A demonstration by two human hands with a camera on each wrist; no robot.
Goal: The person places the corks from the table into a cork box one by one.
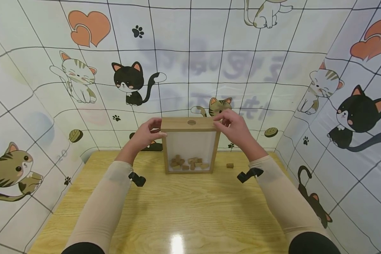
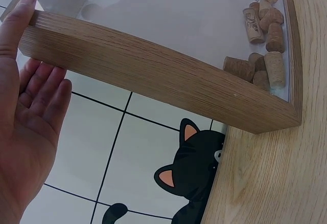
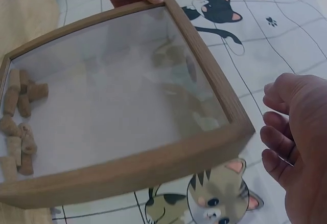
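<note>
A shallow wooden box frame point(image 1: 190, 128) with a clear front and a round hole in its top stands upright on the table. Several wine corks point(image 1: 193, 162) lie along its bottom, behind the front pane. My left hand point(image 1: 143, 137) holds the box's upper left corner; in the left wrist view the thumb point(image 2: 15, 24) lies on the front edge and the fingers are behind the side. My right hand point(image 1: 233, 127) is by the upper right corner. In the right wrist view that right hand point(image 3: 301, 137) is apart from the frame, fingers loosely bent, no object visible in them.
One loose cork point(image 1: 230, 165) lies on the wooden table point(image 1: 190, 204), right of the box. Behind the box and at both sides hangs a white gridded cloth point(image 1: 190, 70) printed with cats.
</note>
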